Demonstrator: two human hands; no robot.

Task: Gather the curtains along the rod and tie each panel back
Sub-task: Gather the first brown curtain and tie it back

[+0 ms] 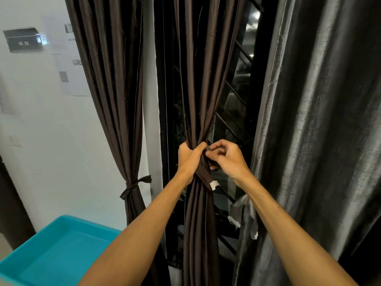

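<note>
A dark brown curtain panel [195, 89] hangs gathered in the middle of the view. My left hand [189, 156] grips its bunched folds at waist height. A brown tie-back strip [205, 177] with a white tag at its end crosses the bundle just below that hand. My right hand [226, 158] pinches the strip's other end right beside the bundle. To the left, a second brown panel [115, 79] hangs gathered with a knotted tie-back [134, 185] around it. A grey curtain panel [321, 120] hangs loose on the right.
A turquoise plastic tray [51, 254] sits at the lower left. The white wall [41, 141] on the left carries papers and a dark sign. Behind the curtains is a dark window with a black metal grille [233, 124]. A crumpled grey strip [243, 215] hangs by the grey panel.
</note>
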